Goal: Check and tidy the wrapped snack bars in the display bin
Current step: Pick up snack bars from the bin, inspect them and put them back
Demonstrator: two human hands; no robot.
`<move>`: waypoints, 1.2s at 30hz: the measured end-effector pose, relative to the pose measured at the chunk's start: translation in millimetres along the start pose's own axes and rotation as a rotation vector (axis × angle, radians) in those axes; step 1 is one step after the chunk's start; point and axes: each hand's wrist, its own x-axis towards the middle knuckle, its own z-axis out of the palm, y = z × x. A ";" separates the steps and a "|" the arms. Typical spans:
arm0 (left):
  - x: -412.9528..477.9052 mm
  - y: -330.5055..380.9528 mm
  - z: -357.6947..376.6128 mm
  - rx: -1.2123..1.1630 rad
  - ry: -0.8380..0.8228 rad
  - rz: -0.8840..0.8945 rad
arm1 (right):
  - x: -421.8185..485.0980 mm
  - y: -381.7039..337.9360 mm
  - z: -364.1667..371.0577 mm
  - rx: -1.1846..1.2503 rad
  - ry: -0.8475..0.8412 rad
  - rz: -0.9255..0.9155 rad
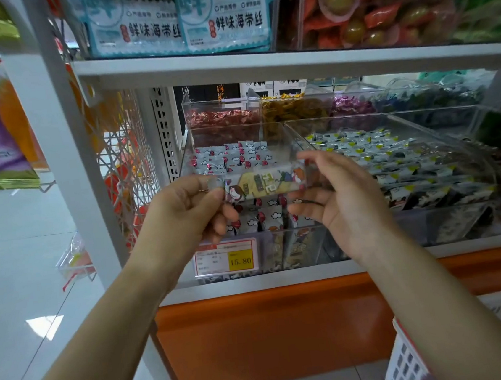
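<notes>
A wrapped snack bar (265, 183) with a cartoon print is held level in front of the clear display bin (294, 241). My left hand (189, 210) pinches its left end between thumb and fingers. My right hand (339, 193) holds its right end with the fingers curled round it. Behind and below the bar, the bin holds several small packets (239, 157) with red and white cloud print. More cartoon-print bars (298, 246) stand at the bin's front.
A yellow price tag (227, 256) reading 15.80 hangs on the bin's front. A second clear bin (480, 212) of black, white and yellow packets sits to the right. Candy bins stand behind, a shelf (260, 62) of seaweed bags overhead. A white basket (406, 365) is at lower right.
</notes>
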 end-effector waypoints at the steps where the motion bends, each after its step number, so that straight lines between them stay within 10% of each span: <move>1: -0.6 0.3 0.2 0.026 -0.001 0.026 | -0.4 1.2 -0.7 -0.053 -0.012 -0.021; 36: -4.8 15.5 -12.2 0.428 -0.132 0.084 | -4.4 3.2 -1.4 -0.418 -0.042 -0.096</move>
